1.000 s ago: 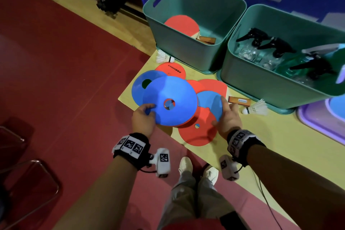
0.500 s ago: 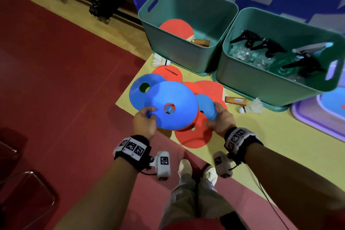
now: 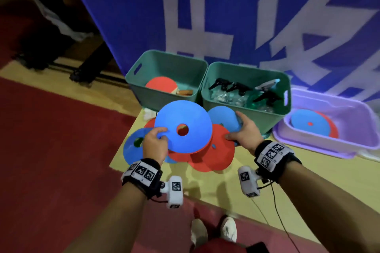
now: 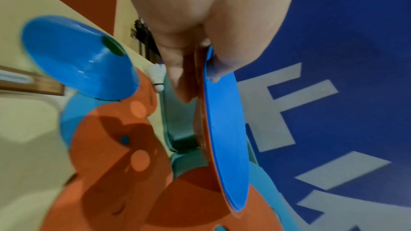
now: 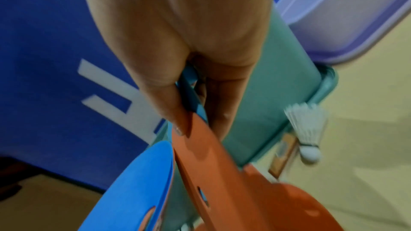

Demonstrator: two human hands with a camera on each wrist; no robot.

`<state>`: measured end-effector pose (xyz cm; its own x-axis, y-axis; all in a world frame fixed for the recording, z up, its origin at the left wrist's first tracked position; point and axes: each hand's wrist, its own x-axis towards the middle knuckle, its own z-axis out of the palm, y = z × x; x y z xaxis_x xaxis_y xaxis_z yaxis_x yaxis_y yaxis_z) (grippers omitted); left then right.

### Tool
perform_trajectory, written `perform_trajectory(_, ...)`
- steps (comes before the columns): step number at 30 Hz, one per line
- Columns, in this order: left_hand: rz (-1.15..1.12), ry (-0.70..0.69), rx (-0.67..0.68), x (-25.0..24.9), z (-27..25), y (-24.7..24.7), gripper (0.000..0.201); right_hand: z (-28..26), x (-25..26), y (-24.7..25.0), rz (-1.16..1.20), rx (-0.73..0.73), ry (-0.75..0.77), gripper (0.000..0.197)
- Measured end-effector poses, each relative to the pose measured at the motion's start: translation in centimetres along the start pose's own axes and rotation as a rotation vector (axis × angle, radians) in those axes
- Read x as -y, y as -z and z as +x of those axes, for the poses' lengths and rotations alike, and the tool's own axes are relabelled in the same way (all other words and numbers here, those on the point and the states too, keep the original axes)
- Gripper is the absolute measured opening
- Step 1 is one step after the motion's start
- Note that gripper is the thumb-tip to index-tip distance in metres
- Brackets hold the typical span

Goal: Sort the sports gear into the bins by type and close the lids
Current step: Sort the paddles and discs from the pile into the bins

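My left hand [image 3: 159, 135] pinches the near edge of a big blue disc cone [image 3: 193, 117] with a red one stacked under it, both raised above the mat; the left wrist view shows the stack [image 4: 224, 129] edge-on. My right hand [image 3: 236, 129] grips a red disc [image 3: 216, 150] and a blue disc [image 3: 223, 116] together, also seen as the red disc [image 5: 218, 164] from the right wrist. Another blue disc [image 3: 132, 150] and red ones [image 4: 118, 155] lie on the yellow mat. A purple bin [image 3: 349, 144] at the right holds blue and red discs.
Two teal bins stand behind the discs: the left one [image 3: 148, 92] holds a red paddle [image 3: 161, 85], the right one [image 3: 265, 118] spray bottles. Shuttlecocks [image 5: 307, 133] [image 4: 159, 75] and a paddle handle [image 5: 282, 152] lie by the bins. A blue banner hangs behind; red floor lies left.
Both hands have closed on discs and lifted them off the mat. The head view has tilted up, so the purple bin and banner now show.
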<state>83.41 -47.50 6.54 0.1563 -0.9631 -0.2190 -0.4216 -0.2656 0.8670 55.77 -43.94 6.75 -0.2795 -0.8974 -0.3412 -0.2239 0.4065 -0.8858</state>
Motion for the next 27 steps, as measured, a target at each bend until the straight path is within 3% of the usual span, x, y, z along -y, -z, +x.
perform_trajectory(8, -0.017, -0.221, 0.068, -9.0, 0.8, -5.3, 0.032, -4.3, 4.3, 10.9, 0.377, -0.441, 0.155, 0.097)
perform_trajectory(18, 0.059, -0.367, 0.319, -14.6, -4.9, -16.9, 0.025, -13.5, 1.4, 23.3, 0.662, -0.852, 0.207, 0.084)
perform_trajectory(22, 0.105, -0.408, 0.405, -16.3, -8.2, -21.1, 0.027, -16.2, -0.5, 27.8, 0.768, -0.919, 0.245, 0.086)
perform_trajectory(27, 0.188, -0.504, 0.532, -18.8, -13.5, -27.3, 0.031, -16.9, -2.9, 33.2, 0.876, -0.819, 0.231, 0.083)
